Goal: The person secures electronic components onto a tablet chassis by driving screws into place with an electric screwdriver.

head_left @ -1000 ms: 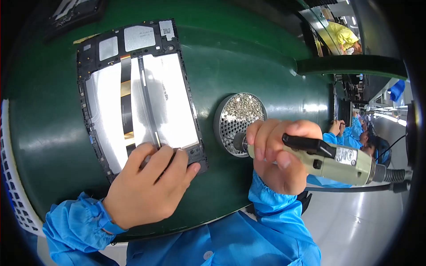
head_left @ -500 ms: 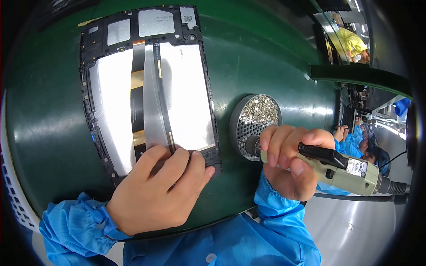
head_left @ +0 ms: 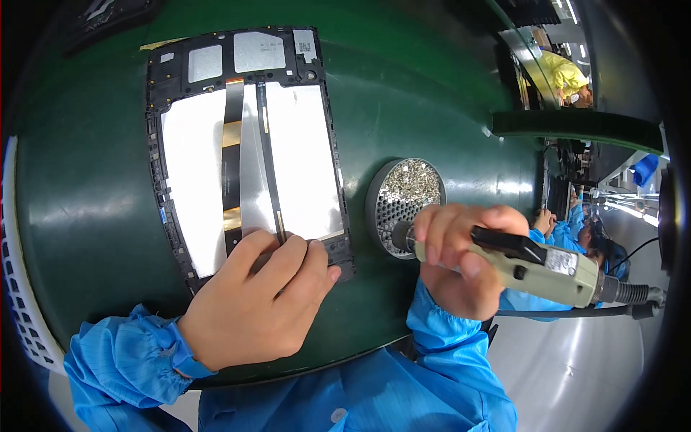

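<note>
A tablet housing [head_left: 295, 151] lies on the green mat, with silvery panels inside a black frame. A black-and-gold ribbon cable [head_left: 231, 169] and a thin dark cable [head_left: 271, 169] run along its length. My left hand [head_left: 255, 302] bends its fingers down onto the housing's near end, holding it; the thumb and some fingertips are hidden. In my right hand [head_left: 464, 255] is a pale green electric screwdriver [head_left: 572, 277] with a black lever, gripped near its front. Its dark tip end is over the near side of a round grey screw tray [head_left: 372, 209]. Small silvery screws [head_left: 412, 180] lie heaped at the tray's far side.
The green mat [head_left: 86, 180] spreads around the housing. A white slotted basket [head_left: 29, 309] stands along the left edge. A dark green bar [head_left: 576, 125] juts in at the right. The screwdriver's cord [head_left: 640, 294] leads off right. Other people in blue and yellow work beyond.
The view has shifted slightly, so the housing sits a little lower and the tray a little further left. Both hands keep their holds, and the screwdriver stays over the tray.
</note>
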{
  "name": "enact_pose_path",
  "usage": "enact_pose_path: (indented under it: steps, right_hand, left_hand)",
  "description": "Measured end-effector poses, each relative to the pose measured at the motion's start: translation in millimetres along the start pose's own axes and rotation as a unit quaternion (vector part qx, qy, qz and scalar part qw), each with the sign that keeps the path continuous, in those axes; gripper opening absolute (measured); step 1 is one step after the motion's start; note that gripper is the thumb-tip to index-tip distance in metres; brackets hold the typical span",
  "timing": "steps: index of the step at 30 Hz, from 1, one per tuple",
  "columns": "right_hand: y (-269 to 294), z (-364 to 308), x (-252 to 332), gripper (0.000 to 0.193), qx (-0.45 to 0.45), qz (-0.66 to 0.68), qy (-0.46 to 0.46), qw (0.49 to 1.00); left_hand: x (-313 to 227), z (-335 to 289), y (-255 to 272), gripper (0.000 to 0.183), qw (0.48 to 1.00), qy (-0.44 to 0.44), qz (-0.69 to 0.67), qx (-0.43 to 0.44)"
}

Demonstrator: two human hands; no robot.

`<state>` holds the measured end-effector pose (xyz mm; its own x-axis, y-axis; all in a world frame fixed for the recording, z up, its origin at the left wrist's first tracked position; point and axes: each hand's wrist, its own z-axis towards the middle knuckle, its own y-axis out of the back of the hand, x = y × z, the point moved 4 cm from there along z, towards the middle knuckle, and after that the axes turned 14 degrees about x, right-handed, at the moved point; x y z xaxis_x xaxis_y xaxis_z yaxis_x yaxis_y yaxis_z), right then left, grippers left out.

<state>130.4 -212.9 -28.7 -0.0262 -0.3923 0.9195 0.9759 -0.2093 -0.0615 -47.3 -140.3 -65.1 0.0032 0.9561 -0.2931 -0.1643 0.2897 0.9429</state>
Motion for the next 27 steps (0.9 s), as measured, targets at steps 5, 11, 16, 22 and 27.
enact_pose_path:
  steps: [5,11,16,22,27]
  right_hand:
    - [-14,-2,23,0.036,-0.003,-0.007,0.046,0.999]
    - [-33,-3,21,0.031,0.073,-0.046,0.018,0.996]
    - [-38,-3,18,0.029,0.074,-0.046,0.005,0.996]
    - [-38,-4,15,0.029,0.077,-0.038,-0.015,0.996]
    - [-40,-4,12,0.028,0.077,-0.042,-0.015,0.996]
  left_hand:
    - [-1,-1,-2,0.031,1.0,-0.009,0.003,-0.011]
    - [-1,-1,-2,0.027,1.0,-0.005,0.006,-0.009]
    - [0,-2,-1,0.024,1.0,-0.001,0.002,-0.012]
    - [-2,-1,-3,0.023,1.0,0.003,0.008,-0.018]
    - [-1,-2,-5,0.023,1.0,0.006,0.005,-0.019]
